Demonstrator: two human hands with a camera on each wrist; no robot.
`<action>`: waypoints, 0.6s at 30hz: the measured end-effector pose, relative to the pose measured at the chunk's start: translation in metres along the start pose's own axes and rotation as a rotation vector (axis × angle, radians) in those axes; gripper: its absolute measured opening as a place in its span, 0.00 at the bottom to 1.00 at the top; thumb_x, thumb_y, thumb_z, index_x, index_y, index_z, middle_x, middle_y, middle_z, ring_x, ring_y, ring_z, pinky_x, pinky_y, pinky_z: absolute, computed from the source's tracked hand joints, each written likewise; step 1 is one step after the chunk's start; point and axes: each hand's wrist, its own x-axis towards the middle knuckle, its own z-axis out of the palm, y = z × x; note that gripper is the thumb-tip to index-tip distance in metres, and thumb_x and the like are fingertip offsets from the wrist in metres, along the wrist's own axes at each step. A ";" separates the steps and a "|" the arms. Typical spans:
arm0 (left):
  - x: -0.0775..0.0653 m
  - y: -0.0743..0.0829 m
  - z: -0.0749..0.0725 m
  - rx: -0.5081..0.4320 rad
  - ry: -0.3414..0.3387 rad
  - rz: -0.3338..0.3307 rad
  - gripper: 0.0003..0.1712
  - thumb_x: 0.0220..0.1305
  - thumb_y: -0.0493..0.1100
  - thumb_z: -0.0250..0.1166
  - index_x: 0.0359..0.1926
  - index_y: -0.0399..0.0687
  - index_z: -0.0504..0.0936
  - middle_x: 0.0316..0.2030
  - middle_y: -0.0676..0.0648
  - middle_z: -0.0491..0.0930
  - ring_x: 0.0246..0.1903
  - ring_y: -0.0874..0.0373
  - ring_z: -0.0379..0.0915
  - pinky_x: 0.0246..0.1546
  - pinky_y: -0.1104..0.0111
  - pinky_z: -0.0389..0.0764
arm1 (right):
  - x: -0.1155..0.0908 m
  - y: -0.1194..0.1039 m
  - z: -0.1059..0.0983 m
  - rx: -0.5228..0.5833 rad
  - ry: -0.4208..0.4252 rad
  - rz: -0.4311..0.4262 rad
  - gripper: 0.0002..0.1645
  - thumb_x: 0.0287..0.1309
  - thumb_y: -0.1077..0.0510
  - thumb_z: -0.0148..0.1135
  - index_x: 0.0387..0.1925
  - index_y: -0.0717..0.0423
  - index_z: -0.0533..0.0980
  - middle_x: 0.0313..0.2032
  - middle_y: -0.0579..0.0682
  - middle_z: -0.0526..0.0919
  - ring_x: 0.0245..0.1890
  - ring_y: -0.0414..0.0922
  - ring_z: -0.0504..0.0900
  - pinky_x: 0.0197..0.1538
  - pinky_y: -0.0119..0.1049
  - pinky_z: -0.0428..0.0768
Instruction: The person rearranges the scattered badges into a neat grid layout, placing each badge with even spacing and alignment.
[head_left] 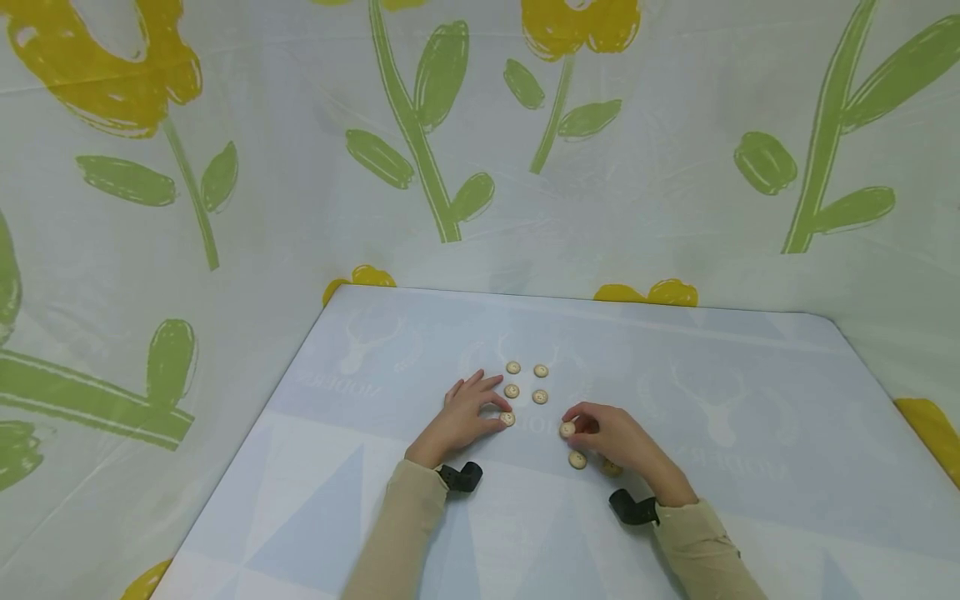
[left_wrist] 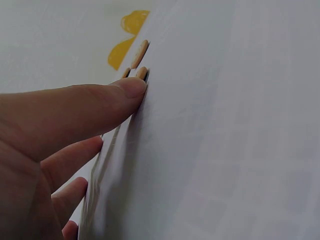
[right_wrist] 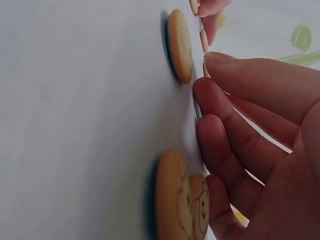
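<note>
Between its thumb and index finger, my left hand (head_left: 467,419) pinches a small round wooden disc (head_left: 507,418) at the table top; the other fingers are spread. The right hand (head_left: 621,437) holds another wooden disc (head_left: 567,429) by thumb and fingertips, a short way to the right. Just beyond the left hand lie several like discs (head_left: 540,397) in two short columns. Nearer me, a loose disc (head_left: 577,459) lies below the right fingers. Beside the right palm are two overlapping discs (right_wrist: 201,207), with line-drawn faces, partly hidden by the hand in the head view.
The pale blue and white table top (head_left: 720,533) has printed triangles and deer heads. Behind it and at the left hangs a white cloth (head_left: 285,208) with yellow flowers and green leaves. A black wrist camera (head_left: 461,477) is strapped at each sleeve.
</note>
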 end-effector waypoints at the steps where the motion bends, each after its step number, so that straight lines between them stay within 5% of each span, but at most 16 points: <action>1: 0.000 0.000 0.000 -0.001 0.001 0.002 0.08 0.54 0.47 0.65 0.37 0.57 0.81 0.66 0.48 0.61 0.70 0.46 0.42 0.65 0.46 0.40 | 0.001 0.000 0.001 0.000 0.002 0.000 0.13 0.50 0.56 0.67 0.39 0.46 0.77 0.30 0.41 0.78 0.31 0.40 0.72 0.34 0.34 0.71; 18: -0.001 -0.001 0.001 0.009 -0.004 -0.011 0.08 0.54 0.48 0.65 0.37 0.59 0.81 0.67 0.49 0.60 0.70 0.48 0.40 0.65 0.48 0.39 | 0.001 -0.003 0.005 0.019 0.005 -0.023 0.12 0.51 0.58 0.66 0.40 0.46 0.78 0.31 0.40 0.79 0.33 0.38 0.74 0.39 0.35 0.73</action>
